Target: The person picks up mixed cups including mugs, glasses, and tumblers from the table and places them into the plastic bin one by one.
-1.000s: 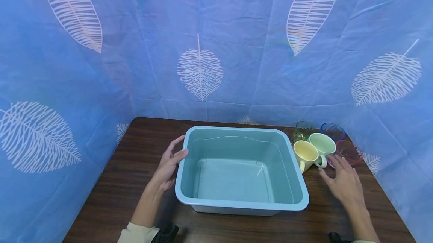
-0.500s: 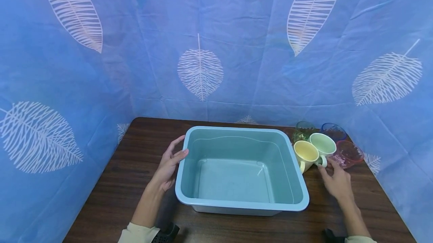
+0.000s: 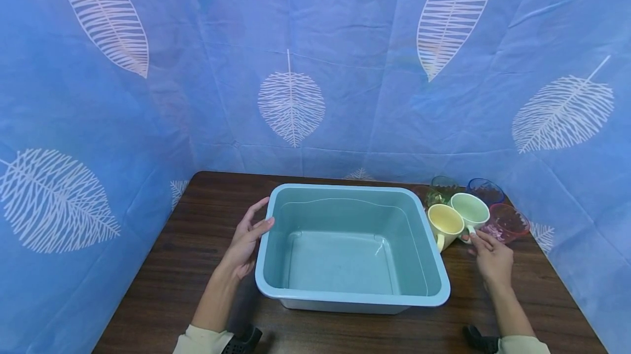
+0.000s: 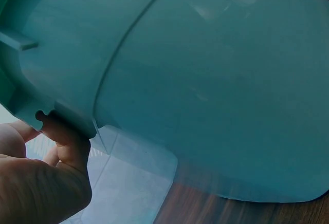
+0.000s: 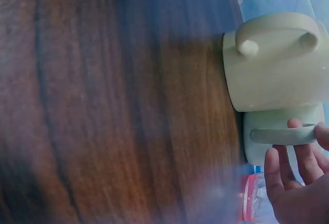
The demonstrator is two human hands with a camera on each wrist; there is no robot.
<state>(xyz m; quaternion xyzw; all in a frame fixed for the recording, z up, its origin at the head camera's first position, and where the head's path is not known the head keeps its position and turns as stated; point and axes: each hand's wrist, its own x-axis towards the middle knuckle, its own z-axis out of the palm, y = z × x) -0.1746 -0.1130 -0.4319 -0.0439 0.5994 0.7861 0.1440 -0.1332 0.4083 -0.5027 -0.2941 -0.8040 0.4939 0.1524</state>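
Note:
A blue-green plastic basin [image 3: 345, 272] stands on the table. At its left side my left hand [image 3: 246, 241] holds the rim, the thumb on top; in the left wrist view the fingers [image 4: 69, 139] bend in under the rim. My right hand [image 3: 494, 262] pinches the handle of a pale green mug [image 3: 470, 209], which stands upright. In the right wrist view a finger passes through the loop of that handle [image 5: 282, 135]. Touching the green mug is a yellow mug [image 3: 445, 221], its handle facing the front.
Beside the mugs stand a red clear glass [image 3: 510, 223], a blue clear glass [image 3: 485, 190] and a green clear glass [image 3: 442, 188]. They crowd the far right corner of the dark wooden table [image 3: 207, 211]. A blue leaf-print cloth [image 3: 345, 102] hangs behind.
My right hand has moved left and inward from above the red glass to the green mug's handle, and its fingers have closed there. The left hand and the basin have stayed put.

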